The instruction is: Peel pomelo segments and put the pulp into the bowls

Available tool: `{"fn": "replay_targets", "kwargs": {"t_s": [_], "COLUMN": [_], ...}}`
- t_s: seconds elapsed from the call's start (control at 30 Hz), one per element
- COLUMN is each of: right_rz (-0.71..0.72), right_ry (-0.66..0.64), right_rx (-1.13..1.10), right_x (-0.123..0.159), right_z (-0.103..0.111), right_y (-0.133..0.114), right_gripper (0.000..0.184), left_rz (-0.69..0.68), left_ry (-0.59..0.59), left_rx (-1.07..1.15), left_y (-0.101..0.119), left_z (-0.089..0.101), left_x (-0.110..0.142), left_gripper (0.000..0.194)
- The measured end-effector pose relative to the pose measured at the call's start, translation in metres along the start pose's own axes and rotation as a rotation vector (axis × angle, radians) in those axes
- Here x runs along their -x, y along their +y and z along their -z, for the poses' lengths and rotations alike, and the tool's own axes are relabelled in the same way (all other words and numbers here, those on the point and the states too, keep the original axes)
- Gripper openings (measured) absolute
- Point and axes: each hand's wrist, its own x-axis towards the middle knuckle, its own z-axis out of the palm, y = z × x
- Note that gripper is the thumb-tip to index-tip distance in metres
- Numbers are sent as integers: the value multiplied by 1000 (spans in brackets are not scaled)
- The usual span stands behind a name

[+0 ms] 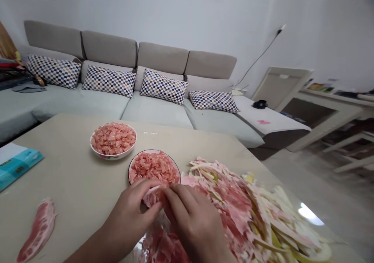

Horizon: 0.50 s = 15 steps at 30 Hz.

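My left hand (133, 208) and my right hand (191, 216) meet in front of a dark-rimmed plate (129, 172). Between their fingertips is a piece of a pink pomelo segment (151, 196), with pale membrane on it; both hands grip it. Loose pomelo pulp (154, 165) is heaped on that plate, just beyond my fingers. To the right, and partly under my right hand, spreads a pile of pomelo peel and membrane (236, 200). One whole pomelo segment (37, 230) lies apart at the lower left of the table.
Farther back on the table (73, 169) stands a white bowl (112, 156) piled high with pomelo pulp. A blue and white packet (20, 163) rests at the left edge. Beyond the table is a grey sofa (157, 109) with checkered cushions. A chair (280, 87) stands at the right.
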Motion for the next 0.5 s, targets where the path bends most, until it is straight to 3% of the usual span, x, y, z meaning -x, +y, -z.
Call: {"fn": "replay_targets", "kwargs": {"t_s": [0.07,0.17,0.27,0.4,0.5], "right_rz": [-36,-144,-240,-89,-100], "right_ry": [1,-24,-142,-449,-502], "right_rx": [-46,-290,-564,-764,-723], "right_x": [-3,-8,-8,2,7], "right_z": [2,16,39,56,55], "right_y": [0,4,10,17,16], "right_gripper": [15,14,17,16,7], "left_rz": [3,70,132,225,273], "left_ry": [-32,-94,-125,-190,-200], "left_rx": [39,171,324,422,480], "left_y": [-2,-4,0,8,10], "left_z": [0,1,6,14,17], "left_x": [-1,-2,-2,0,3], "left_gripper": [35,35,31,37,44]}}
